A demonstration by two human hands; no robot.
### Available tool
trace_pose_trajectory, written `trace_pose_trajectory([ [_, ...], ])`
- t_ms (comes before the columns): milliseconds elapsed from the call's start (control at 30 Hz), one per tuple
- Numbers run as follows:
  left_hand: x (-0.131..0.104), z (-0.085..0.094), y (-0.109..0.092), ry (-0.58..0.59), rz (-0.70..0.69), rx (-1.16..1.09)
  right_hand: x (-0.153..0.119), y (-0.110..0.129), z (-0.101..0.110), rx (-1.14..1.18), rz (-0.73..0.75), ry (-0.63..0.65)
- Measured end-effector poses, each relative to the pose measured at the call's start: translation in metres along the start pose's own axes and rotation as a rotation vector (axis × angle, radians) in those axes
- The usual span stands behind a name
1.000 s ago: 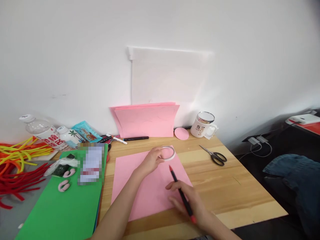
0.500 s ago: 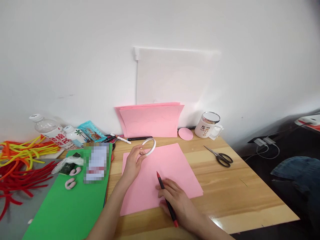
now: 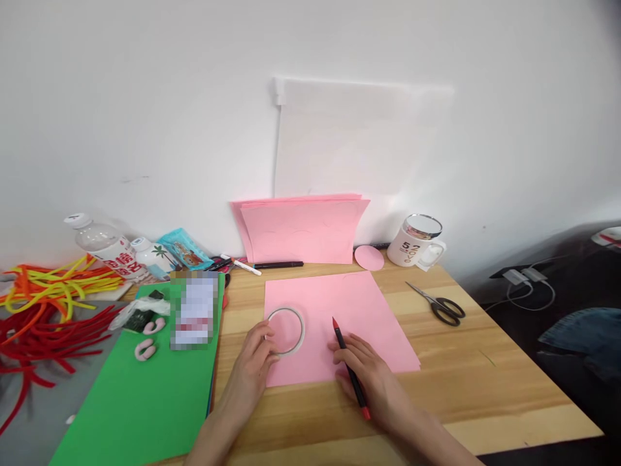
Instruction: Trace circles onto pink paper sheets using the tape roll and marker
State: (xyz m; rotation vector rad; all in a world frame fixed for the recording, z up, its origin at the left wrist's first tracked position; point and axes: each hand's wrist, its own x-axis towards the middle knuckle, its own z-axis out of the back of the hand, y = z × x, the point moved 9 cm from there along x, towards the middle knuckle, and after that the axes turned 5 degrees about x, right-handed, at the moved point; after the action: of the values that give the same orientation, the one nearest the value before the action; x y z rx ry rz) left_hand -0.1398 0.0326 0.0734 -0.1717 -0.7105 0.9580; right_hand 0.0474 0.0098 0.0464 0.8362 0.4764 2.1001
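Note:
My left hand grips the left edge of a thin white ring. The ring lies flat, or nearly so, on pink paper, toward its left side. A faint curved line shows near the paper's top edge. In my right hand is a black marker with a red tip and a red end. Its tip points up and away, to the right of the ring. Whether it touches the paper I cannot tell.
Scissors and a white mug stand at right. Pink sheets lean on the wall beside a pink disc. Left are green sheets, a bottle and red strips. Pens lie along the wall.
My left hand has brought the ring down and nearer to me, from tilted near the paper's top to the paper's left side. The marker stays in my right hand. The view has shifted slightly.

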Motion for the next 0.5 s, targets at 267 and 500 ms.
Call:
trace_pose_trajectory([
  [267,-0.023,-0.012,-0.004,0.051,0.002,0.001,0.009,-0.002,-0.009,0.168,-0.164,-0.032],
  [500,-0.038,-0.018,0.022,-0.002,0.145,-0.043,0.03,0.006,-0.032,0.137,-0.097,0.006],
])
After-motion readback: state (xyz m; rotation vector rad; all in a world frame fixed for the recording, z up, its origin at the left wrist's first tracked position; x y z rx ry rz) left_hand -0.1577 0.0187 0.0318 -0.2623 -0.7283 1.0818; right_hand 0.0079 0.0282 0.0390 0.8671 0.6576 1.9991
